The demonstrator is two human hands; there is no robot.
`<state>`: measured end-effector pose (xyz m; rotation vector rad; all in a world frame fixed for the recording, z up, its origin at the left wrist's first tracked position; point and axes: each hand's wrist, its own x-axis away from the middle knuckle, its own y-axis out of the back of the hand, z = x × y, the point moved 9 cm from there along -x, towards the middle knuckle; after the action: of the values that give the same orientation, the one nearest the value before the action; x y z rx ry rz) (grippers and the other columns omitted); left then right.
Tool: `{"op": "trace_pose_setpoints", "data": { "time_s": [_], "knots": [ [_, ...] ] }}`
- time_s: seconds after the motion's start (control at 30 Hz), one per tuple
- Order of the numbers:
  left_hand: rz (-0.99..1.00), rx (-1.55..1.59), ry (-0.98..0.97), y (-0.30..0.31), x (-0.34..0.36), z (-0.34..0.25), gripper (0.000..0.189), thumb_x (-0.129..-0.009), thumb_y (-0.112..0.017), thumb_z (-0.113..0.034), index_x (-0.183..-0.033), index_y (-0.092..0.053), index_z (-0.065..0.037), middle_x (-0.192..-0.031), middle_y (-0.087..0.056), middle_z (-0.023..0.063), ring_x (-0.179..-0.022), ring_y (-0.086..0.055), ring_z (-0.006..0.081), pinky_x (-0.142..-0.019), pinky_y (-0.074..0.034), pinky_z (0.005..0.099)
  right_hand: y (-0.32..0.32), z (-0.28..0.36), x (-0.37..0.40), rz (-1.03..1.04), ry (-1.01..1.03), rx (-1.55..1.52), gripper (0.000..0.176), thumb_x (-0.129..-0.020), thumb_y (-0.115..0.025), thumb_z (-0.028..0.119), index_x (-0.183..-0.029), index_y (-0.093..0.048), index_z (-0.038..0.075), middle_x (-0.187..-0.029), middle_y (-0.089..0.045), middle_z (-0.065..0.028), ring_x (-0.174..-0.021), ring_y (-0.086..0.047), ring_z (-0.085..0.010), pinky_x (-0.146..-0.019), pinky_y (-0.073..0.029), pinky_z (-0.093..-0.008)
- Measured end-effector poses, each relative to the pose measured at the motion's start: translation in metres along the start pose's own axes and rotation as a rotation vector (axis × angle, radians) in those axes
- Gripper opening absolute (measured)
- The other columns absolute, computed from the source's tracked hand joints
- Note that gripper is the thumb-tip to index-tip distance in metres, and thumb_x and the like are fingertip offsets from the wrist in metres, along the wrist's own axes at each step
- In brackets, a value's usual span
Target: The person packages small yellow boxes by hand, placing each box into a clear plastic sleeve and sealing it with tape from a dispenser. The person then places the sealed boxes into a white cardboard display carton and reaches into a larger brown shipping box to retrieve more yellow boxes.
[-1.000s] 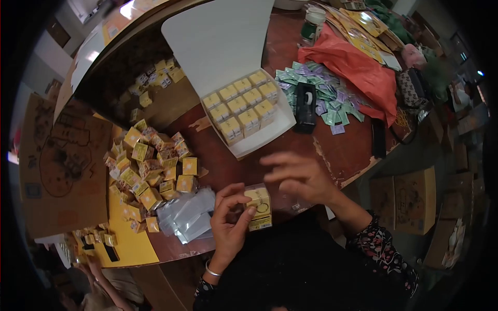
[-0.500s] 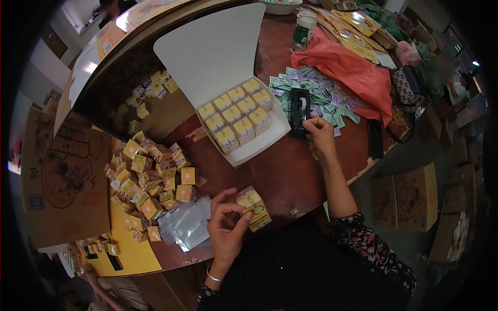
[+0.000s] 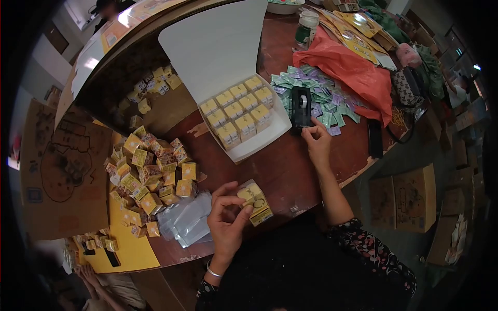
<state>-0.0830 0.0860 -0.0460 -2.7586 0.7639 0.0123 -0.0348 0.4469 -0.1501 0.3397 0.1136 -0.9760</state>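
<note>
Near the table's front edge stands a small block of yellow boxes [image 3: 255,201] in a clear plastic sleeve, a dark ring-shaped mark on its face. My left hand [image 3: 226,220] is closed at its left side, thumb and forefinger at the sleeve's edge. Farther right, my right hand [image 3: 317,145] pinches thumb and forefinger together just below the near end of a black tape dispenser [image 3: 301,111]. Anything between those fingertips is too small to make out. Behind, an open white carton [image 3: 277,136] holds rows of similar yellow boxes [image 3: 239,111].
Loose yellow boxes [image 3: 150,176] are heaped on the left, beside flat clear plastic sleeves [image 3: 189,223]. Green and purple sachets [image 3: 327,98] lie around the dispenser, near a red plastic bag [image 3: 353,70]. A large cardboard box [image 3: 171,111] lies open at the back left.
My right hand has drawn slightly toward me from the dispenser's end, fingertips still pinched. My left hand stays at the sleeved boxes. The view has shifted a little.
</note>
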Motion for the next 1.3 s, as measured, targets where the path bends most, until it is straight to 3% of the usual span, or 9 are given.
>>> {"op": "trace_pose_setpoints", "data": {
  "time_s": [0.2, 0.23, 0.33, 0.4, 0.47, 0.7, 0.83, 1.0, 1.3],
  "knots": [
    [-0.061, 0.004, 0.0, 0.006, 0.0, -0.011, 0.022, -0.089, -0.073, 0.008, -0.106, -0.064, -0.001, -0.142, -0.044, 0.0138, -0.128, -0.053, 0.0217, -0.105, -0.051, 0.0367, 0.012, 0.047, 0.012, -0.058, 0.168, 0.068, 0.008, -0.094, -0.071, 0.003, -0.09, -0.068, -0.003, -0.134, -0.06, -0.0179, -0.103, -0.07, -0.0203, -0.081, -0.058, -0.0301],
    [-0.073, -0.036, -0.046, 0.008, 0.001, -0.015, 0.022, -0.089, -0.073, 0.008, -0.106, -0.064, -0.001, -0.143, -0.044, 0.0136, -0.128, -0.053, 0.0219, -0.105, -0.051, 0.0366, 0.011, 0.073, 0.018, 0.01, 0.112, 0.078, 0.006, -0.096, -0.069, 0.003, -0.095, -0.067, -0.002, -0.115, -0.066, -0.0139, -0.092, -0.07, -0.0161, -0.076, -0.058, -0.0284],
    [-0.07, -0.171, -0.16, 0.008, -0.001, -0.019, 0.022, -0.09, -0.074, 0.005, -0.107, -0.063, -0.002, -0.144, -0.044, 0.0143, -0.132, -0.052, 0.0247, -0.108, -0.049, 0.0381, -0.023, 0.132, 0.053, 0.45, -0.074, -0.464, 0.006, -0.098, -0.067, 0.004, -0.103, -0.067, -0.001, -0.098, -0.068, -0.0089, -0.08, -0.068, -0.0118, -0.07, -0.057, -0.0252],
    [-0.074, -0.234, -0.199, 0.001, -0.001, -0.026, 0.021, -0.089, -0.075, 0.004, -0.106, -0.065, -0.002, -0.144, -0.044, 0.0147, -0.132, -0.052, 0.0265, -0.11, -0.047, 0.0394, -0.043, 0.175, 0.088, 0.627, -0.076, -0.506, 0.01, -0.1, -0.065, 0.004, -0.109, -0.065, 0.0, -0.088, -0.068, -0.0048, -0.072, -0.065, -0.0086, -0.065, -0.054, -0.0223],
    [-0.08, -0.345, -0.257, -0.003, -0.001, -0.035, 0.02, -0.089, -0.076, 0.003, -0.106, -0.067, -0.003, -0.142, -0.045, 0.0158, -0.131, -0.053, 0.0289, -0.109, -0.047, 0.0401, -0.063, 0.201, 0.116, 0.785, -0.144, -0.576, 0.009, -0.1, -0.064, 0.004, -0.108, -0.065, -0.001, -0.09, -0.068, -0.0056, -0.072, -0.064, -0.0075, -0.064, -0.054, -0.0211],
    [-0.139, -0.571, -0.382, 0.001, 0.006, -0.052, 0.019, -0.087, -0.077, 0.002, -0.104, -0.071, -0.004, -0.138, -0.049, 0.0179, -0.127, -0.056, 0.0321, -0.105, -0.049, 0.0406, -0.084, 0.199, 0.134, 0.909, -0.167, -0.618, 0.014, -0.1, -0.066, 0.006, -0.112, -0.066, 0.0, -0.094, -0.067, -0.0041, -0.074, -0.062, -0.0055, -0.065, -0.052, -0.0204],
    [-0.166, -0.549, -0.38, 0.005, 0.005, -0.048, 0.018, -0.088, -0.077, 0.002, -0.104, -0.071, -0.003, -0.138, -0.049, 0.0178, -0.126, -0.056, 0.0318, -0.105, -0.049, 0.0404, -0.076, 0.206, 0.12, 0.827, 0.092, -0.447, 0.011, -0.099, -0.067, 0.007, -0.108, -0.067, 0.001, -0.096, -0.067, -0.0039, -0.079, -0.062, -0.0056, -0.069, -0.053, -0.0215],
    [-0.162, -0.509, -0.358, 0.004, 0.003, -0.046, 0.018, -0.088, -0.077, 0.002, -0.104, -0.071, -0.003, -0.138, -0.049, 0.018, -0.124, -0.057, 0.0314, -0.103, -0.05, 0.0397, -0.081, 0.204, 0.129, 0.887, -0.15, -0.588, 0.009, -0.098, -0.068, 0.005, -0.106, -0.069, 0.0, -0.098, -0.068, -0.0044, -0.082, -0.063, -0.0068, -0.072, -0.052, -0.0224],
    [-0.11, -0.649, -0.455, -0.008, 0.007, -0.057, 0.024, -0.085, -0.077, 0.007, -0.106, -0.071, -0.005, -0.139, -0.048, 0.0196, -0.126, -0.057, 0.0342, -0.103, -0.051, 0.0421, -0.086, 0.209, 0.132, 0.848, 0.029, -0.398, 0.011, -0.097, -0.069, 0.002, -0.107, -0.072, 0.0, -0.098, -0.071, -0.0049, -0.081, -0.065, -0.0082, -0.069, -0.053, -0.0223]
  ]
}}
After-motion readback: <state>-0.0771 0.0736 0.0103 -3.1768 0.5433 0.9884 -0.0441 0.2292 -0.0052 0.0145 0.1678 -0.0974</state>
